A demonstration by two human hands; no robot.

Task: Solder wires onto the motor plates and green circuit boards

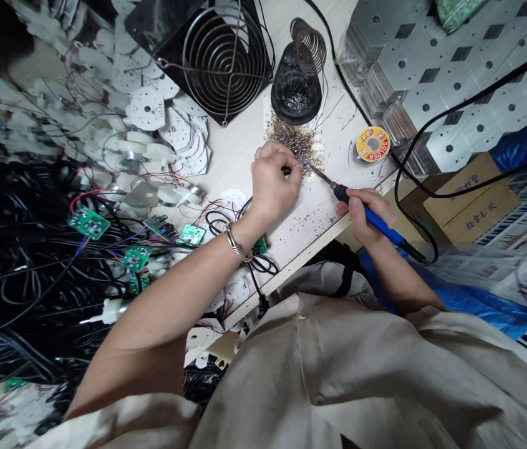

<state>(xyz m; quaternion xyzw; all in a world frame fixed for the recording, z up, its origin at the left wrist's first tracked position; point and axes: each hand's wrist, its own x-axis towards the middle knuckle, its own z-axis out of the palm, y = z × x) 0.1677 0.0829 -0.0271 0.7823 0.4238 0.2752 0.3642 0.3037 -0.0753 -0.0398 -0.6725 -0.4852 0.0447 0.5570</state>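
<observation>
left hand (275,184): grip pinched, knuckles up | right hand (366,215): grip curled closed | left forearm (169,299): bare, reaching forward

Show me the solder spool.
In the head view, the solder spool lies on the white bench, just beyond the right hand holding the soldering iron.

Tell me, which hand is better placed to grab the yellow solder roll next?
Probably the right hand: it is nearer the round yellow solder spool, but it holds the blue-handled soldering iron. The left hand is farther away, beside the iron's tip.
</observation>
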